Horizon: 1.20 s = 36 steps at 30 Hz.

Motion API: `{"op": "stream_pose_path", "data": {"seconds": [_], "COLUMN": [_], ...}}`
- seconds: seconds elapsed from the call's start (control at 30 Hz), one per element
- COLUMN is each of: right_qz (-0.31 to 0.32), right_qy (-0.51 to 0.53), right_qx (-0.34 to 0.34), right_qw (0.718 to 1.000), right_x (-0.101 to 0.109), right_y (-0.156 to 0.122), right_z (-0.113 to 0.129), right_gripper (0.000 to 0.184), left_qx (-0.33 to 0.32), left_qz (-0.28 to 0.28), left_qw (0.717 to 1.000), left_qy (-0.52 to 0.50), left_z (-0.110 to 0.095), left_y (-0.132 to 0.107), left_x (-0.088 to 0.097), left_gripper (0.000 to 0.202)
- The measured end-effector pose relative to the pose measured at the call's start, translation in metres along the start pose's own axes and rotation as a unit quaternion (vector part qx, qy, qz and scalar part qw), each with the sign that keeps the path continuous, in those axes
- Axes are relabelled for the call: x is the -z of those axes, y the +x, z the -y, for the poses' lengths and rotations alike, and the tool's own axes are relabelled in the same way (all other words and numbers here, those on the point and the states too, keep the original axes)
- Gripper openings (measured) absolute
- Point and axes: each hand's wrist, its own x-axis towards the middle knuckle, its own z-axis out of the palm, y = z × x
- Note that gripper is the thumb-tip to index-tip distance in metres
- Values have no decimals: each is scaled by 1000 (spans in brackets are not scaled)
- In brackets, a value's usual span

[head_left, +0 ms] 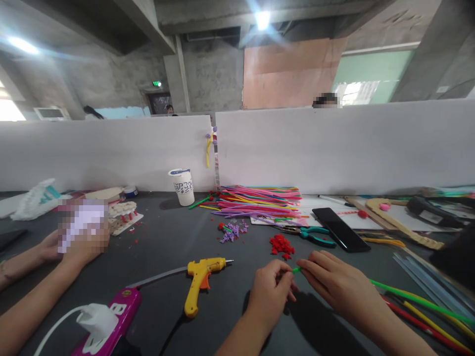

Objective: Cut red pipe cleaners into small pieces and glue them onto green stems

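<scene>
Between my two hands a short stretch of green pipe cleaner (296,270) shows; the rest of it is hidden by my fingers. My left hand (267,292) pinches it with thumb and forefinger. From the other side my right hand (336,279) closes on it, fingers pointing left. Just beyond my hands lies a pile of small red pieces (282,244), with a pile of purple pieces (232,232) farther left. A yellow glue gun (204,277) rests on its side to the left, its nozzle pointing right.
Behind lies a bundle of coloured pipe cleaners (256,200), with pliers (319,236) and a black phone (341,230) at right. A white cup (181,187) stands near the partition (334,148). A power strip (126,309) is front left, beside another person's arms (44,291).
</scene>
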Motion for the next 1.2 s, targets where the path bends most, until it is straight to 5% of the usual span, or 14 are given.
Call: {"op": "stream_pose_path", "data": {"seconds": [0.37,0.6,0.77,0.93,1.2], "right_qz": [-30,-42,-84,-106,-51], "right_qy": [0,-12,4,46,156], "right_qx": [-11,-1,-78,-89,-67], "right_qw": [999,999,993,989,984], "right_x": [0,0,0,-1,-5], "right_y": [-5,-6,-9,-8,-12], "right_z": [-3,-3,-6,-2,17], "right_gripper": [28,33,27,23,19], "left_qx": [-55,-15,-2,44,112], "left_qz": [-82,-121,-138,-74,78], "left_qw": [995,992,986,989,977], "left_qy": [23,-41,-92,-123,-165], "left_z": [-9,-10,-12,-12,-12], "left_y": [0,8,9,6,-5], "left_x": [4,7,9,4,-12], "left_gripper": [9,15,21,29,42]}}
